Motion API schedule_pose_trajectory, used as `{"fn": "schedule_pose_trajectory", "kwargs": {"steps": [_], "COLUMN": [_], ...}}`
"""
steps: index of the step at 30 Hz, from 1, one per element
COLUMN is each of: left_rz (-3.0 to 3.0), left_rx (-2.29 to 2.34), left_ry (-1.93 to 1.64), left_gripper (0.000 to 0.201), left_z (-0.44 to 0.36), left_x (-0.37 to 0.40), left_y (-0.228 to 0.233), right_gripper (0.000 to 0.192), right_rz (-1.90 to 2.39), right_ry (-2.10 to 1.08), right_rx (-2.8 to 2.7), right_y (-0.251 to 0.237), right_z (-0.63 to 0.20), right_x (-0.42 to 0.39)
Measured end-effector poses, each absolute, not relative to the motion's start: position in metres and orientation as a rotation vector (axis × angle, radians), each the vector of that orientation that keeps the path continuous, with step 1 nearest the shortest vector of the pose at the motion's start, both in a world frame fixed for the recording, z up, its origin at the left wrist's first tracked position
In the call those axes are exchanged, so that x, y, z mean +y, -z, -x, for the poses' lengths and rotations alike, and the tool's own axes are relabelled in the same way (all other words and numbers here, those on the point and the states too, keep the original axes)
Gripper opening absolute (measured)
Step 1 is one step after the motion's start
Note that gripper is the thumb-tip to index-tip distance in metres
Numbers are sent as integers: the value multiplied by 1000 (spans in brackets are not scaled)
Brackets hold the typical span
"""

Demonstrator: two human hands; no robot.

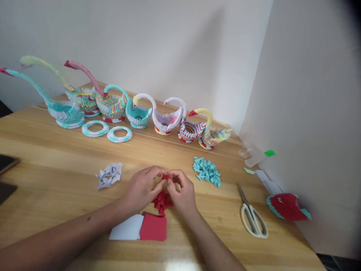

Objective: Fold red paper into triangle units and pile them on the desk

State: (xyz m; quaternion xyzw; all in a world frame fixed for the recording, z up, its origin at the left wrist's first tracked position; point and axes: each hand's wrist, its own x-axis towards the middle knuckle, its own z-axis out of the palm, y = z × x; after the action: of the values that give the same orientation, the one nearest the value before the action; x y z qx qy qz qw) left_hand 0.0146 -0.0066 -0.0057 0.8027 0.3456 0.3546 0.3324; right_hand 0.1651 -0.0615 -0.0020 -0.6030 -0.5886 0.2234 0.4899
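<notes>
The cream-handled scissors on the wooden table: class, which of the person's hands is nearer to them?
Right. The right hand lies just left of the cream-handled scissors; the left hand is farther left, beyond it, both pinching a small red paper piece.

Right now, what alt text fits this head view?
Both hands, left hand and right hand, pinch a small red paper piece over a red folded pile on a wooden table; paper swans line the back.

A home craft corner: a wooden table (56,150) against bare walls, paper swans (166,116) lined up at twelve o'clock, scissors (252,214) at three.
</notes>
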Motion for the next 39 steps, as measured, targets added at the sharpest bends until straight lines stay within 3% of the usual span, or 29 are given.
{"fn": "schedule_pose_trajectory", "kwargs": {"steps": [17,27,34,39], "left_rz": [-2111,-2208,-1809,-1504], "left_rx": [763,812,926,833], "left_ry": [-978,-937,-900,-876], "left_gripper": [34,39,35,36], "left_z": [-16,-15,-16,-18], "left_x": [-12,-15,-4,2], "left_y": [9,5,-2,3], "right_gripper": [12,5,27,25], "right_rz": [1254,1381,1275,1268], "right_ry": [-970,-788,-938,-1020], "right_rx": [-1051,-1209,-1172,-1093], "right_y": [2,2,0,9], "right_z": [-163,-159,-168,-170], "right_x": [-58,-61,-62,-56]}}
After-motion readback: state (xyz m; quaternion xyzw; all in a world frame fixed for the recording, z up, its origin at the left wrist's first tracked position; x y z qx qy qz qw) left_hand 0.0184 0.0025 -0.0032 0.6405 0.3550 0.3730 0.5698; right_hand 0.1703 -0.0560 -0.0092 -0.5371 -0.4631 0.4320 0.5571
